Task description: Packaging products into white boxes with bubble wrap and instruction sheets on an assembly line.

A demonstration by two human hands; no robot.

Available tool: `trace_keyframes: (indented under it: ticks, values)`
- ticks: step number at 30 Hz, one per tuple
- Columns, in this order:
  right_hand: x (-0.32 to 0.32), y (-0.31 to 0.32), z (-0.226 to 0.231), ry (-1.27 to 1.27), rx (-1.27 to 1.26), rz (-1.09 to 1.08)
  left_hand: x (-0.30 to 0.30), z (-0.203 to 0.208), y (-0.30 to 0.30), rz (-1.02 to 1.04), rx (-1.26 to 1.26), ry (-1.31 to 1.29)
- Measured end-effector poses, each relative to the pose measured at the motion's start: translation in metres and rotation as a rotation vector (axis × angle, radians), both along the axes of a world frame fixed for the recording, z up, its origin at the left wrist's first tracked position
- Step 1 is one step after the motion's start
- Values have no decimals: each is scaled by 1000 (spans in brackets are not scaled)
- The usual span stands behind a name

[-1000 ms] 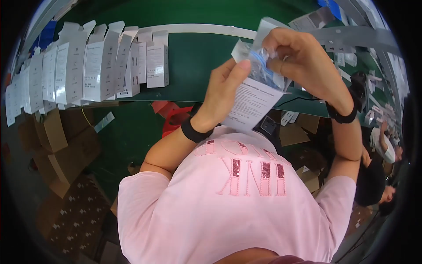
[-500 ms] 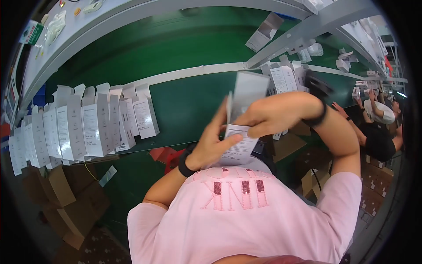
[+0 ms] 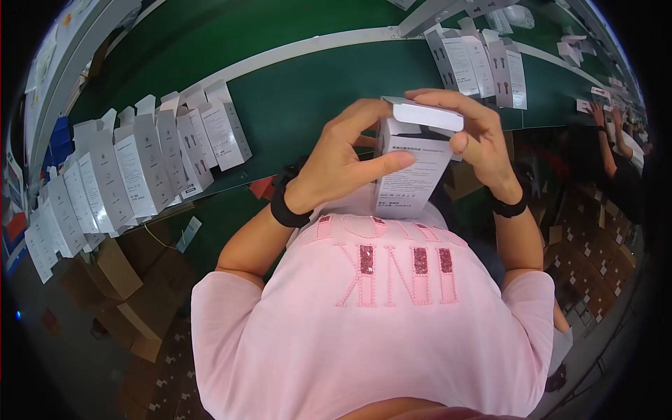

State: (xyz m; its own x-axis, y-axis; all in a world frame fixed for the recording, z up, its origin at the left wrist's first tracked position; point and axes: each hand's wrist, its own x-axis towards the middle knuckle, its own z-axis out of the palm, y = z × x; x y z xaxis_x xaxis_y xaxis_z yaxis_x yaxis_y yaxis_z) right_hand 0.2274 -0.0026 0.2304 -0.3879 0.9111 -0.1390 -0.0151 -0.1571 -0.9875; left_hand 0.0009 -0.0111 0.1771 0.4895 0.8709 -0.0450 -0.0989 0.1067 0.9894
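Note:
A small white carton [image 3: 411, 175] with fine print stands upright just in front of my chest. My left hand [image 3: 339, 157] is closed round its left side, thumb pressed on the printed face. My right hand [image 3: 479, 133] has hold of the carton's top right, its fingers over the far edge and its thumb at the near corner. Between the hands, the top flap [image 3: 428, 116] is bent over toward me, with a dark gap showing under its edge. What lies inside the carton is hidden.
Open-topped white cartons [image 3: 140, 171] line the green bench's [image 3: 294, 84] left front edge. Another group of cartons [image 3: 476, 66] stands at the back right. Brown cardboard boxes [image 3: 115, 269] sit on the floor at left. Co-workers' hands [image 3: 596, 115] are at the far right.
The carton's tall raised flap has been folded down over the top. My right hand has shifted from above the opening to the carton's right side. The view has tilted downward.

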Motion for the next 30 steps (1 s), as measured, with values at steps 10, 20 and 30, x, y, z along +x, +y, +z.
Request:
trace_keyframes:
  ticks: [10, 20, 30]
  values:
    - [36, -8, 17, -289, 128, 88, 37, -3, 5, -18, -180, -139]
    - [79, -14, 18, -511, 183, 110, 85, -19, 14, -139, -218, -216]
    - [129, -4, 2, -540, 185, 169, 136, -22, 19, -133, -340, -234]
